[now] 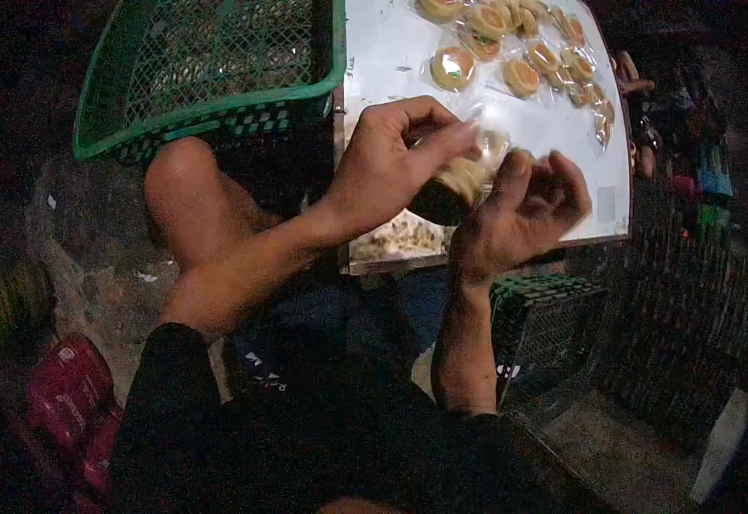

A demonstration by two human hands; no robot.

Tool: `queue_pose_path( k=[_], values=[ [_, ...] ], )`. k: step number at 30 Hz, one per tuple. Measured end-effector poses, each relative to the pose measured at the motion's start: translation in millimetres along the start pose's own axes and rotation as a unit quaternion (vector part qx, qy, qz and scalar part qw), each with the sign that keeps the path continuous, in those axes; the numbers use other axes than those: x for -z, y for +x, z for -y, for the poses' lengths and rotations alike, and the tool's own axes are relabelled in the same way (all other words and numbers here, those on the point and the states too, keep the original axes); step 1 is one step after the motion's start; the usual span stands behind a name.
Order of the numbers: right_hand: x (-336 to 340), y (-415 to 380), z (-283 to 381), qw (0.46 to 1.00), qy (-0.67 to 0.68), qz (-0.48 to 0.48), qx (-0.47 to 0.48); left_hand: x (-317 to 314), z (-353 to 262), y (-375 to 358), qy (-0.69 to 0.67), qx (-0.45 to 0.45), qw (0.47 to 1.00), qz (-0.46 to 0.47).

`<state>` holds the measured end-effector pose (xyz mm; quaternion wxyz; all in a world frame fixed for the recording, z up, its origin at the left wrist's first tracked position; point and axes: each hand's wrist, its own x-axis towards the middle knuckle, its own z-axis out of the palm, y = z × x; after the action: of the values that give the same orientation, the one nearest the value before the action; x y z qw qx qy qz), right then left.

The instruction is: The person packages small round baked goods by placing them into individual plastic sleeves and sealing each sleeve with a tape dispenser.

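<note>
Between my two hands, over the near edge of the white tabletop, is a round pastry in clear plastic (468,178), partly hidden and blurred. My left hand (387,158) is closed, its thumb and fingertips pinched together on the upper part of the plastic. On the other side, my right hand (524,206) has its fingers curled, with the thumb against the packet's right edge. Farther back lie several wrapped round pastries (522,77), pale at the sides with orange-brown tops.
The white table (391,51) carries scattered crumbs near its front edge. A green plastic crate (211,111) stands at its left. Below right is a dark crate (554,334). A red plastic item (70,385) sits at lower left. Another person's hand (635,73) shows beyond the table's right edge.
</note>
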<state>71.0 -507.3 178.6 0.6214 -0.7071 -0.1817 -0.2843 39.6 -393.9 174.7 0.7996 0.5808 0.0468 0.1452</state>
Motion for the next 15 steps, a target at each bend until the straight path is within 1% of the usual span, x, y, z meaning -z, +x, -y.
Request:
queue_pose_path(
  k=[1,2,3,4,6,7,8,11,12,13,15],
  values=[
    [3,0,0,0.990,-0.084,0.086,0.072,2,2,4,-0.041,0.028,0.998,-0.026],
    [5,0,0,0.960,-0.159,0.164,0.160,5,7,7,-0.081,0.055,0.994,-0.053],
    [8,0,0,0.918,-0.208,0.227,0.249,8,9,10,-0.122,0.082,0.986,-0.079],
    [-9,-11,-11,0.953,-0.146,0.188,0.186,10,6,10,-0.120,0.119,0.981,-0.090],
    [-20,-25,-22,0.983,-0.056,0.171,0.032,8,11,3,-0.022,0.033,0.995,-0.093],
    [-16,-25,-22,0.980,-0.021,0.191,-0.051,9,13,4,0.030,-0.016,0.995,-0.091],
    [-16,-24,-23,0.969,0.015,0.208,-0.134,13,21,7,0.081,-0.100,0.988,-0.081],
    [1,-9,-47,0.942,-0.066,0.328,-0.015,31,40,33,0.151,-0.254,0.955,-0.004],
    [3,-2,-44,0.941,-0.131,0.304,0.063,31,30,28,0.041,-0.053,0.996,0.062],
    [-1,1,-30,0.960,-0.091,0.264,-0.015,30,28,27,0.020,-0.034,0.998,0.045],
    [-1,3,-39,0.967,0.030,0.235,-0.089,28,27,26,-0.017,0.005,1.000,0.013]
  ],
)
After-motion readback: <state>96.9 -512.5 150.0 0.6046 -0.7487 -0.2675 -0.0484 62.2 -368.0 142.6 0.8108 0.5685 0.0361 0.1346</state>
